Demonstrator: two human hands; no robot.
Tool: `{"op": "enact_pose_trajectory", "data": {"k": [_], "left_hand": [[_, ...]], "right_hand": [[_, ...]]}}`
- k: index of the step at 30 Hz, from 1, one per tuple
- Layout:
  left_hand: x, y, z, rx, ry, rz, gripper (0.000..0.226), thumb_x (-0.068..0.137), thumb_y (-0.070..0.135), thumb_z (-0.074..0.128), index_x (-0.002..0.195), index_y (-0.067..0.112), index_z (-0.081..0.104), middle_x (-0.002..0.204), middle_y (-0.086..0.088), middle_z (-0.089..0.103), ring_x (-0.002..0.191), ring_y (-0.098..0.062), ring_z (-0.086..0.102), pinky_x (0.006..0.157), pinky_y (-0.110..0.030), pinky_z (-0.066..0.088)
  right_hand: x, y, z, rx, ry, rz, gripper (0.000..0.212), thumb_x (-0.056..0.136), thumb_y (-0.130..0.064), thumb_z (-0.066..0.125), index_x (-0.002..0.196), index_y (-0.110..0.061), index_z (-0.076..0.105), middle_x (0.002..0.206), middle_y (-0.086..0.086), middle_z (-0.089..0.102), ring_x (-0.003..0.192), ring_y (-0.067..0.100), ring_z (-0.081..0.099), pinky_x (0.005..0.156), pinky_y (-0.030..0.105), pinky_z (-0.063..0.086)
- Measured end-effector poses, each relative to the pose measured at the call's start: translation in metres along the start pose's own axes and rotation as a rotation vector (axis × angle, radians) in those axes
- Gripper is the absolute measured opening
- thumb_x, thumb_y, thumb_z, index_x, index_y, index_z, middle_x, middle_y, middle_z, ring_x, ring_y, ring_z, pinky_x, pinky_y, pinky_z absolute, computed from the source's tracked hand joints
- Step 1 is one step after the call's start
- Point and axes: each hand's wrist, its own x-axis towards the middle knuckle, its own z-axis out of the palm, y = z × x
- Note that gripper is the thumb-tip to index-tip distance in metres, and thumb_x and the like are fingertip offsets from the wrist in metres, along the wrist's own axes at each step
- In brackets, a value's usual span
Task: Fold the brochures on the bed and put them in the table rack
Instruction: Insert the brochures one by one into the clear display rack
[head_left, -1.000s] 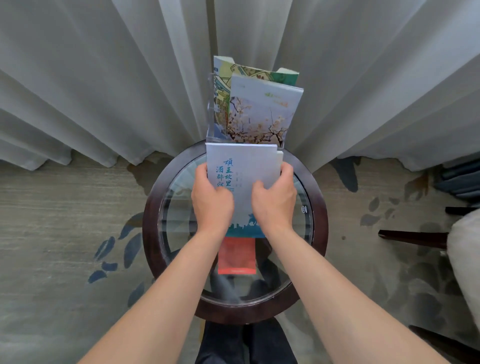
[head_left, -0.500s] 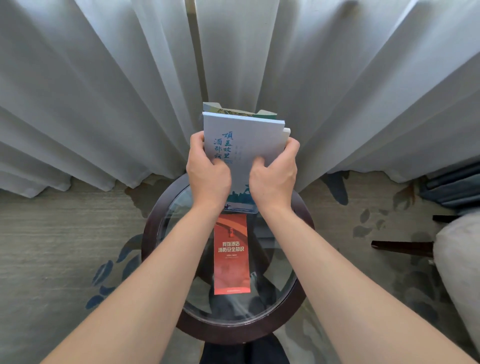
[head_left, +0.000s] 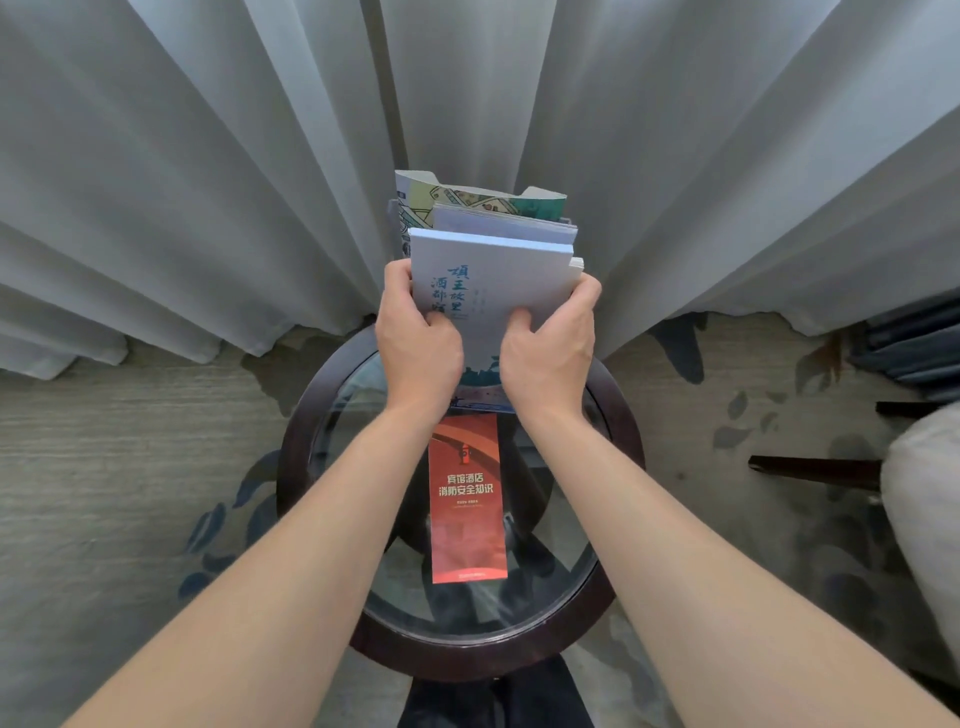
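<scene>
Round counter (head_left: 621, 395): dark wood rim, glass top, dark legs visible through glass. Stands on pale wood-grain floor (head_left: 104, 441) with blue leaf pattern, just in front of grey curtain folds. Red leaflet (head_left: 466, 499) lies flat on glass, near centre, long axis running away from viewer, white Chinese lettering across middle, near end short of rim. At counter's far edge, brochures (head_left: 498, 218) stand upright in rack; rack itself barely discernible. Chair leg, cushion on floor far right.

Matt paper brochure (head_left: 498, 275), glossy glass tabletop (head_left: 545, 587) in dark polished wood, soft cloth curtains (head_left: 208, 182).
</scene>
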Motion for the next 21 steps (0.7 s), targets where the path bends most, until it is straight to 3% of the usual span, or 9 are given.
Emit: {"op": "enact_pose_trajectory", "data": {"k": [3,6,10,14,18,21], "left_hand": [[-0.002,-0.015,0.003,0.020,-0.017,-0.019,0.036,0.077,-0.007,0.041,0.098,0.023,0.043,0.094,-0.001,0.057,0.085,-0.016,0.051,0.060,-0.011,0.037],[-0.001,-0.023,0.005,0.046,-0.004,-0.025,0.037,0.079,-0.006,0.046,0.103,0.021,0.049,0.100,-0.004,0.059,0.092,-0.020,0.054,0.067,-0.020,0.042],[-0.004,-0.023,0.011,0.108,0.042,-0.010,0.040,0.082,-0.002,0.050,0.117,0.014,0.057,0.104,0.000,0.054,0.091,-0.009,0.049,0.076,-0.019,0.041],[-0.003,-0.023,0.013,0.217,0.107,-0.067,0.034,0.084,0.004,0.051,0.117,0.014,0.056,0.103,0.005,0.050,0.100,-0.017,0.049,0.103,-0.044,0.032],[-0.004,-0.024,0.012,0.238,0.106,-0.085,0.030,0.088,0.011,0.052,0.118,0.017,0.055,0.108,0.006,0.056,0.105,-0.014,0.043,0.108,-0.043,0.026],[-0.009,-0.024,0.015,0.241,0.105,-0.119,0.036,0.089,0.014,0.051,0.125,0.018,0.053,0.114,0.006,0.057,0.120,-0.016,0.042,0.114,-0.040,0.017]], "right_hand": [[-0.003,0.013,0.004,-0.052,-0.007,0.015,0.038,0.086,-0.014,0.060,0.109,-0.029,0.035,0.106,-0.002,0.054,0.102,0.020,0.052,0.080,0.035,0.047],[-0.003,0.021,0.007,-0.096,0.012,0.007,0.036,0.084,-0.017,0.061,0.106,-0.029,0.036,0.100,-0.007,0.049,0.100,0.020,0.050,0.079,0.035,0.044],[-0.001,0.030,0.007,-0.167,0.030,0.026,0.033,0.082,-0.022,0.063,0.105,-0.027,0.040,0.100,-0.002,0.052,0.099,0.021,0.047,0.087,0.044,0.046],[-0.002,0.036,0.006,-0.222,0.025,-0.058,0.029,0.084,-0.021,0.062,0.112,-0.016,0.053,0.104,-0.002,0.054,0.099,0.019,0.045,0.088,0.045,0.045],[-0.001,0.035,0.008,-0.184,0.031,-0.027,0.035,0.086,-0.023,0.063,0.119,-0.017,0.054,0.112,-0.004,0.051,0.105,0.014,0.045,0.093,0.042,0.044],[-0.008,0.036,0.009,-0.154,0.037,-0.004,0.037,0.086,-0.023,0.062,0.121,-0.015,0.054,0.118,-0.003,0.050,0.110,0.015,0.044,0.097,0.042,0.043]]}}
